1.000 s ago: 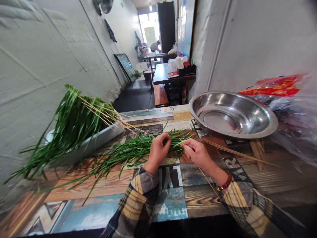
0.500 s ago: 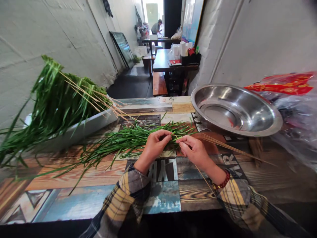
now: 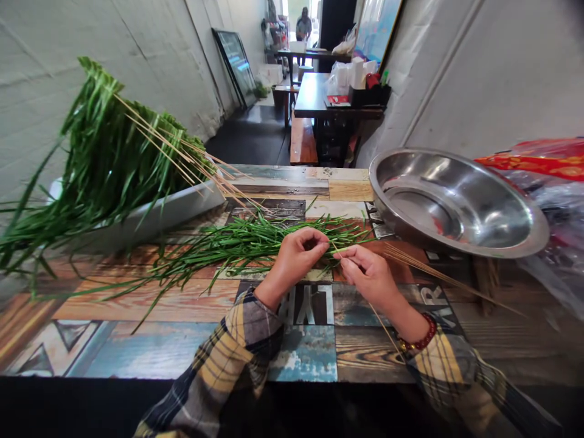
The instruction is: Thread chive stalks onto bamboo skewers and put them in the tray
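Note:
My right hand [image 3: 371, 275] is closed in a pinch on a thin bamboo skewer [image 3: 382, 325], whose long end slants down toward my wrist. The skewer's tip comes out by the fingertips of my left hand [image 3: 298, 258]. Thumb and fingers of that hand are pinched together, and what lies between them is too small to make out. Behind and under both hands a loose pile of green chives [image 3: 237, 243] spreads across the table. Several spare skewers [image 3: 424, 267] lie to the right of my right hand.
At left, a white tray [image 3: 150, 222] holds a tall mass of skewered chives [image 3: 132, 146], skewer ends jutting right. A steel basin [image 3: 497, 243] stands at right beside plastic bags [image 3: 547, 188]. Beyond the patterned table [image 3: 182, 347] are another table [image 3: 314, 91] and a person [image 3: 303, 27].
The view has tilted and shifted a little, so the scene sits differently. Both hands keep almost the same pinch close together. The distant person has gone from bent over to upright.

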A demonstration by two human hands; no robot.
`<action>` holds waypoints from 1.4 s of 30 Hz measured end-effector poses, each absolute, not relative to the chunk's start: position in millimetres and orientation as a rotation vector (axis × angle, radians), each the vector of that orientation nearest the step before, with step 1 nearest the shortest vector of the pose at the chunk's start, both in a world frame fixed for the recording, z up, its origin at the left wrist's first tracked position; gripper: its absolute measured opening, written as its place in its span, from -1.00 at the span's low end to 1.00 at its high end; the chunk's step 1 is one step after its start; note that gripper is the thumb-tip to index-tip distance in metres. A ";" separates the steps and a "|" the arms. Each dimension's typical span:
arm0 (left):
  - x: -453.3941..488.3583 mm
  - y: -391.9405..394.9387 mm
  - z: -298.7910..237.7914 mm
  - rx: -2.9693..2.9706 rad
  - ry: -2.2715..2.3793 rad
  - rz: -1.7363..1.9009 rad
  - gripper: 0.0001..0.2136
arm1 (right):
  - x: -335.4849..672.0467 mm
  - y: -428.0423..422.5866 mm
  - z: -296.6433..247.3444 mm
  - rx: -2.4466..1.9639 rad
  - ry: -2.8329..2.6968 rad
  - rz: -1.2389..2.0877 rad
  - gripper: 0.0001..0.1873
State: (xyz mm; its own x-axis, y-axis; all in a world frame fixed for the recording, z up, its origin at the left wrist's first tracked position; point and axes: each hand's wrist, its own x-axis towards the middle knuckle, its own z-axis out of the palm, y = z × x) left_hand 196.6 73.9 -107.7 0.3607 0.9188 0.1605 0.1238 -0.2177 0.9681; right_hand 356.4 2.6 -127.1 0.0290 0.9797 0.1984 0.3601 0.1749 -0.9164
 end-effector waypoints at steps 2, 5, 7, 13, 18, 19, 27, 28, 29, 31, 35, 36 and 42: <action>196.9 73.2 -106.8 1.631 0.947 0.977 -0.92 | 357.4 3.7 -128.0 -1.355 -1.488 0.818 -0.78; 196.7 72.4 -105.1 1.643 0.944 0.952 -0.92 | 358.3 4.7 -128.9 -1.361 -1.482 0.816 -0.77; 196.1 72.2 -104.4 1.643 0.940 0.941 -0.91 | 358.2 4.7 -129.0 -1.362 -1.480 0.811 -0.77; 194.5 73.9 -106.8 1.591 0.956 0.942 -0.88 | 356.6 2.7 -126.4 -1.358 -1.508 0.830 -0.77; 194.4 74.1 -107.0 1.597 0.965 0.933 -0.86 | 356.0 2.2 -124.6 -1.358 -1.526 0.822 -0.77; 194.5 73.8 -106.5 1.595 0.964 0.930 -0.86 | 356.0 2.4 -124.7 -1.360 -1.526 0.818 -0.77; 195.1 72.4 -103.8 1.552 0.955 0.954 -0.87 | 356.1 3.1 -125.6 -1.356 -1.539 0.805 -0.77; 195.2 72.4 -103.9 1.551 0.954 0.956 -0.87 | 356.1 3.1 -125.5 -1.357 -1.543 0.800 -0.78; 195.2 72.5 -104.0 1.552 0.954 0.956 -0.88 | 356.0 3.0 -125.4 -1.359 -1.546 0.795 -0.78; 195.2 72.6 -104.3 1.555 0.958 0.955 -0.88 | 355.8 2.8 -125.2 -1.359 -1.545 0.793 -0.78; 195.3 72.4 -104.1 1.556 0.970 0.966 -0.88 | 355.3 2.3 -125.0 -1.359 -1.550 0.809 -0.78; 195.4 72.2 -103.7 1.554 0.970 0.967 -0.88 | 355.4 2.3 -125.2 -1.362 -1.554 0.809 -0.79; 195.7 71.1 -101.2 1.539 0.945 0.966 -0.90 | 355.8 2.6 -124.7 -1.370 -1.555 0.796 -0.78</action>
